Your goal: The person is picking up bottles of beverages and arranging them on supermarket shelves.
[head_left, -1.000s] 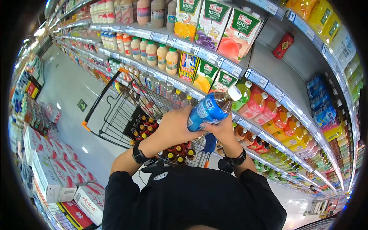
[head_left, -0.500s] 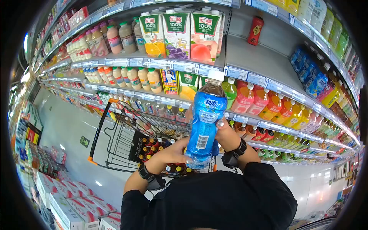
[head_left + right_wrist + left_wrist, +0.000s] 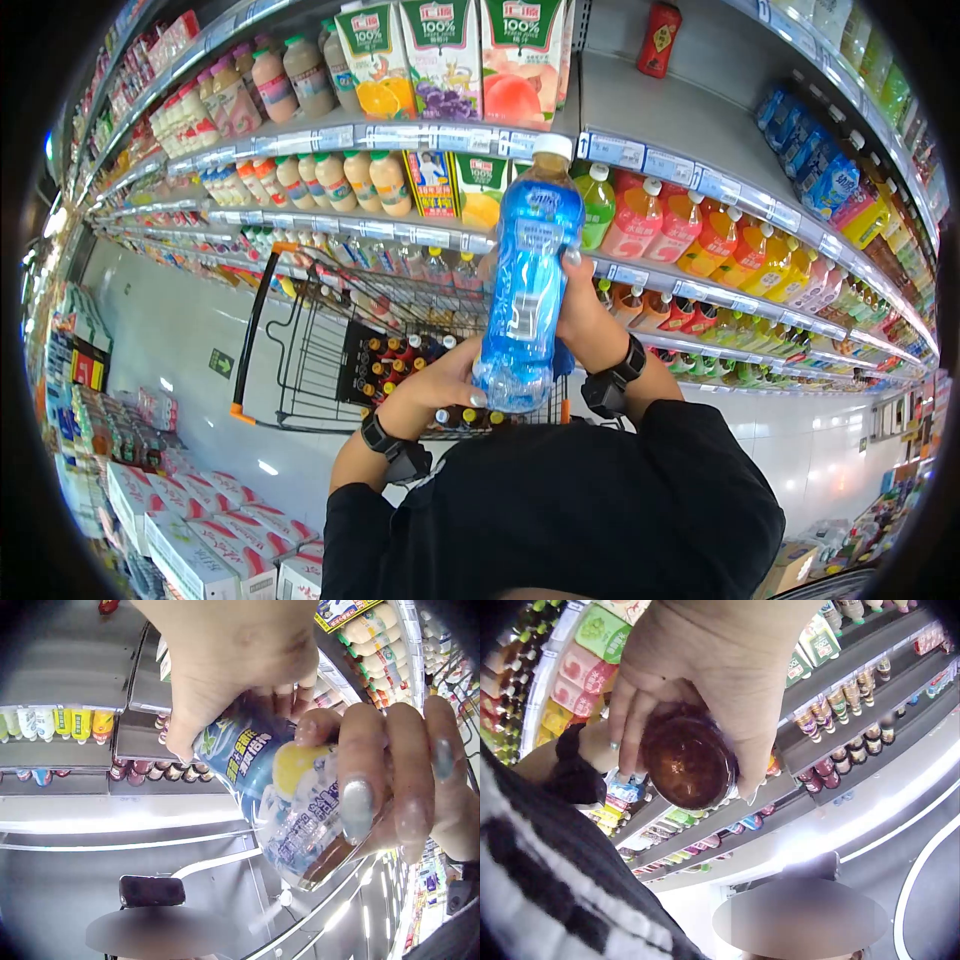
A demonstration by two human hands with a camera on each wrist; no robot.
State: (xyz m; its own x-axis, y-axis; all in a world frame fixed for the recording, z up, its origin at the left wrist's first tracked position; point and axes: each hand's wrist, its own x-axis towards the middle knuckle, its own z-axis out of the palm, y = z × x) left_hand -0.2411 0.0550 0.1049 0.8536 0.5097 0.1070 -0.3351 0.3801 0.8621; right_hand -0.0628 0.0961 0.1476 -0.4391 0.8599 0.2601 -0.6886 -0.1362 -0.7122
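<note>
Both hands hold one plastic drink bottle point(image 3: 528, 285) with a blue label and a white cap, its barcode side facing up to the head camera. My left hand point(image 3: 440, 385) grips the lower end, thumb on the near side. Higher up, my right hand point(image 3: 588, 312) grips the right side with its thumb against the label. In the left wrist view the bottle's round base point(image 3: 688, 765) shows brown between left thumb and fingers. A lemon picture on the label's other side appears in the right wrist view, where the left fingers point(image 3: 358, 799) wrap across it.
A wire shopping cart point(image 3: 330, 340) with several dark bottles stands just beyond the hands. Shelves point(image 3: 690, 180) of juice cartons and bottled drinks run along the front and right. A lone red bottle point(image 3: 659, 40) is on the upper shelf. Stacked boxes point(image 3: 215, 535) lie at lower left.
The bottle has turned from leaning right to nearly upright in the head view, bringing its barcode side round. The left hand has shifted down to its lower end. The head view has also shifted.
</note>
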